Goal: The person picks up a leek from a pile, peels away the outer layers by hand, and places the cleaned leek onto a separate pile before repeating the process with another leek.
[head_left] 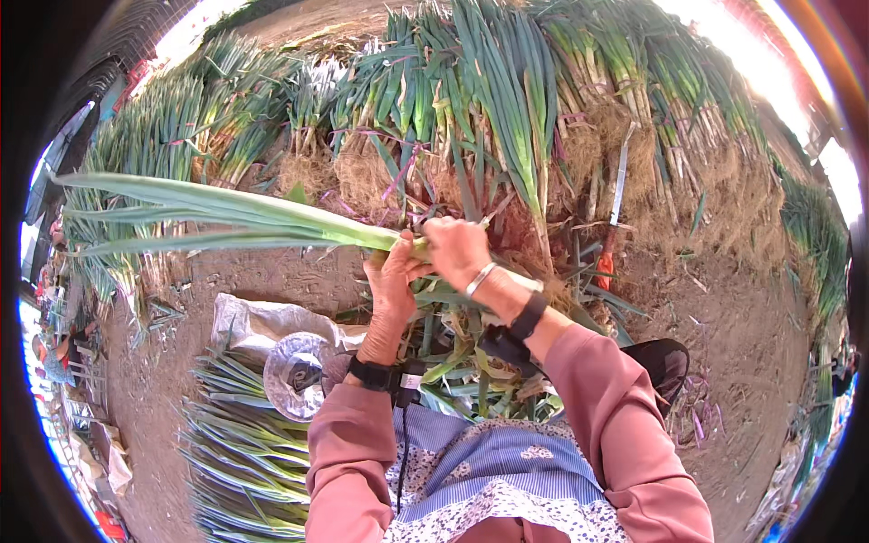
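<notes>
The left hand (392, 279) clasps a green onion (299, 220); the right hand (459, 255) pinches its stalk end, where too hard a twist could snap it.

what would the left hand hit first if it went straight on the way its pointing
Past the long leek that the left hand grips, the leek bundles look first in line, though depth is unclear.

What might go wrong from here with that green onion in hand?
The green onion sticks far out left of the left hand, so its leaves might bend or snag on nearby bundles.

The orange-handled knife has its blade bare; the right hand could get cut if it swings that way.
</notes>
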### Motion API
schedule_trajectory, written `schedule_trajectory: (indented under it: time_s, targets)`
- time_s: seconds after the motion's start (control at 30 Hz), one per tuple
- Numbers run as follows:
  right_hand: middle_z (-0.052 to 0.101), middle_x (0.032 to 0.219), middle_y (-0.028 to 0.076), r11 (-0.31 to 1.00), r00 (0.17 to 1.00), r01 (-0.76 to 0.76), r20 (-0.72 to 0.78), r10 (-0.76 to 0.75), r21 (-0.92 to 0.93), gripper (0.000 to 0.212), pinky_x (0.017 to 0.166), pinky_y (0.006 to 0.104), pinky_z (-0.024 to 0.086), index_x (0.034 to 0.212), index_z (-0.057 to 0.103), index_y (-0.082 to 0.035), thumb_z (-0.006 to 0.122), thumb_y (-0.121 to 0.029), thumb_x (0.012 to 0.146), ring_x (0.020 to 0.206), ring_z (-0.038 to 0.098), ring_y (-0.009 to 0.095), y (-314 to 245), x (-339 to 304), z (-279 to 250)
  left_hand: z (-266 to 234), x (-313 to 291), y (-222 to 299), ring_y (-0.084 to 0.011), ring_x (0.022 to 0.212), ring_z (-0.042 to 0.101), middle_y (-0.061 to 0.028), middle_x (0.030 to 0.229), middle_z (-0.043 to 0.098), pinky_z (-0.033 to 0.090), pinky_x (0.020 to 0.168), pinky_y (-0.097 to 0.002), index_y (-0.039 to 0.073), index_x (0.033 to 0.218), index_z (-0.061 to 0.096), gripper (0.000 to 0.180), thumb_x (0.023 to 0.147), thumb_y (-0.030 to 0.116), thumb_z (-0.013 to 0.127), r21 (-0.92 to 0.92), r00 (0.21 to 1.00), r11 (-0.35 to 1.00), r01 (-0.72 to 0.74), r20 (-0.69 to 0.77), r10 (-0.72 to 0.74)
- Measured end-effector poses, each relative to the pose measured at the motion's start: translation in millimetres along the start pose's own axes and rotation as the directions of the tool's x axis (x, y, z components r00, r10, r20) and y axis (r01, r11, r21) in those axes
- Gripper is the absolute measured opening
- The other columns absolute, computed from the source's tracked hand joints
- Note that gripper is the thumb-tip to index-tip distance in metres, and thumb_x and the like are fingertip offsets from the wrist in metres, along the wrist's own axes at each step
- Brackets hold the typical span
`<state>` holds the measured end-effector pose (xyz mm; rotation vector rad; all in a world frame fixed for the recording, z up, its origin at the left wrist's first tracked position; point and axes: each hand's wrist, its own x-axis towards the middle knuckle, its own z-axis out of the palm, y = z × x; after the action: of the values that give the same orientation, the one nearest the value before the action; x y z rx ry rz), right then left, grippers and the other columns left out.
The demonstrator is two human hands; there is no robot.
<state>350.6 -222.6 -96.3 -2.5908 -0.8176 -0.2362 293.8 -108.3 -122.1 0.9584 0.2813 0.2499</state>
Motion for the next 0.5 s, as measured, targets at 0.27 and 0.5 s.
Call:
schedule_trajectory:
  time_s: [0.27, 0.5]
  targets:
    - [0.063, 0.073, 0.019, 0.640, 0.822, -0.496, 0.079, 0.564, 0.586, 0.023, 0.066, 0.0393, 0.048, 0.082, 0.064, -0.001, 0.057, -0.022, 0.076, 0.071, 0.062, 0.031, 113, -40, 19, 6, 10, 24, -0.0266, 0.100, 0.063, -0.0190, 0.104, 0.066, 0.046, 0.092, -0.0396, 0.001, 0.105, 0.061, 0.032, 0.093, 0.030, 0.054, -0.001, 0.937, 0.987, -0.159, 0.315, 0.151]
    - [0.064, 0.091, 0.018, 0.849, 0.865, -0.492, -0.002, 0.501, -0.193, 0.021, 0.072, 0.0458, 0.049, 0.098, 0.061, -0.007, 0.056, -0.017, 0.081, 0.086, 0.062, 0.035, 170, -127, 19, -4, 24, 40, -0.0266, 0.095, 0.063, -0.0150, 0.095, 0.067, 0.045, 0.088, -0.0381, 0.002, 0.104, 0.062, 0.031, 0.093, 0.030, 0.054, -0.005, 0.930, 0.969, -0.248, 0.280, 0.239]
